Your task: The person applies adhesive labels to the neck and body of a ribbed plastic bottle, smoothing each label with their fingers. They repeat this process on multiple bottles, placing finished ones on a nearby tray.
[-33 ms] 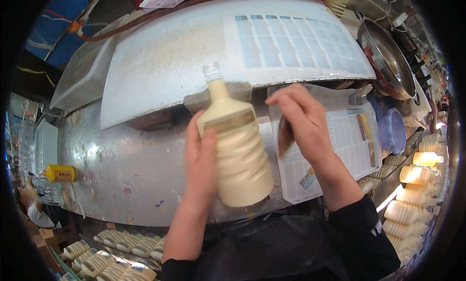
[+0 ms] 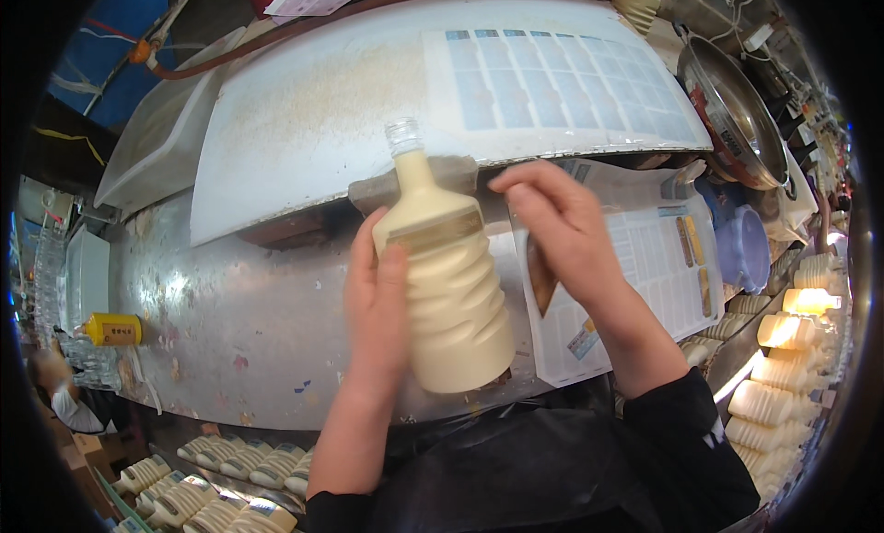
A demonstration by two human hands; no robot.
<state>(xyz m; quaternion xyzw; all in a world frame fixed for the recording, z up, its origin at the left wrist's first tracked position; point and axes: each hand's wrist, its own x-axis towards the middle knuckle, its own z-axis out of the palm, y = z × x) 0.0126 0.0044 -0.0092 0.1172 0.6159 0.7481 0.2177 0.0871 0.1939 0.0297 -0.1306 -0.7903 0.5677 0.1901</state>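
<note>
A cream-coloured bottle (image 2: 460, 321) with wavy ridges, a clear threaded neck and a greyish-brown band around its shoulder leans at a slant over the metal table. My left hand (image 2: 379, 298) grips it along its left side, thumb across the front. To the right of the bottle, apart from it, is my right hand (image 2: 566, 224), its fingers curled. A flat brown pointed piece (image 2: 541, 277) sticks out beneath that palm; its kind I cannot make out. Behind the bottle's neck lies a grey folded cloth-like pad (image 2: 453, 174), at the edge of the raised white board (image 2: 322, 91).
Printed label sheets (image 2: 626, 257) lie at the right, another on the board. A yellow bottle (image 2: 115, 329) stands left on the metal table (image 2: 249, 339). Steel pan (image 2: 737, 109) and purple bucket (image 2: 742, 247) are at the right. Rows of cream bottles (image 2: 249, 464) flank me.
My right hand has shifted slightly left toward the bottle's shoulder, with the brown piece. The bottle and my left hand have barely moved.
</note>
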